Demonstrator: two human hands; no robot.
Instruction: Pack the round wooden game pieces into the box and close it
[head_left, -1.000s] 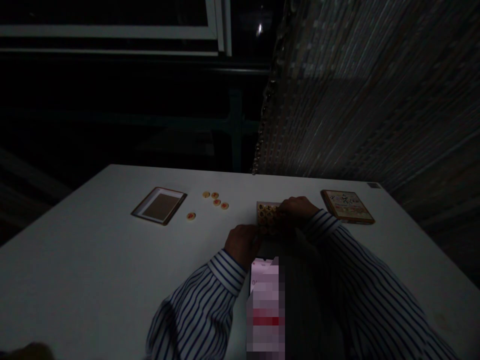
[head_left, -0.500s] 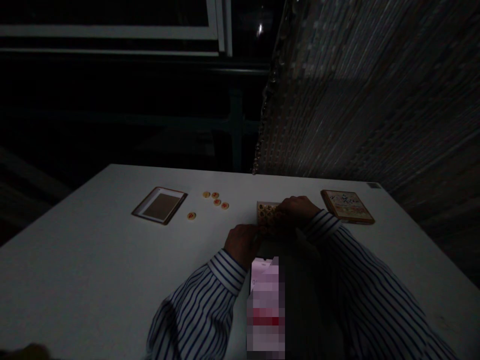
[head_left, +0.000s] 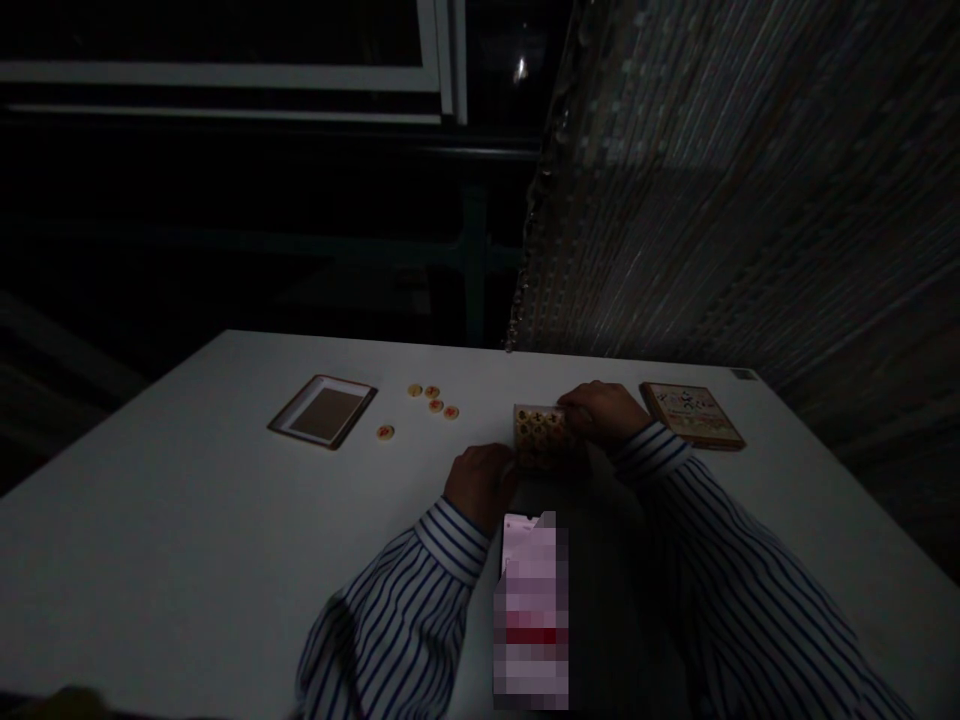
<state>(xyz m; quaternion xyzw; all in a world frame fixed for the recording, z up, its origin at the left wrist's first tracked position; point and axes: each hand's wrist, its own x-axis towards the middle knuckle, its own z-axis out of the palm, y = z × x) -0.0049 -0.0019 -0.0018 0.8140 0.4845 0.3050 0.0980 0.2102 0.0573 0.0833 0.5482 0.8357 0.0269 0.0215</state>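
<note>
On the white table (head_left: pixel 187 520) a small box of round pieces (head_left: pixel 540 436) lies in the middle, a little toward the far side. The left hand (head_left: pixel 480 483) is at its near left corner, fingers curled in and touching the edge. The right hand (head_left: pixel 604 410) lies over its far right side with bent fingers. In this dim light I cannot tell if either hand really clasps the box. Five loose round pieces (head_left: pixel 436 405) lie apart to the left, and further left an empty tray (head_left: pixel 324 411). A printed lid (head_left: pixel 691 413) lies just beside the right hand.
</note>
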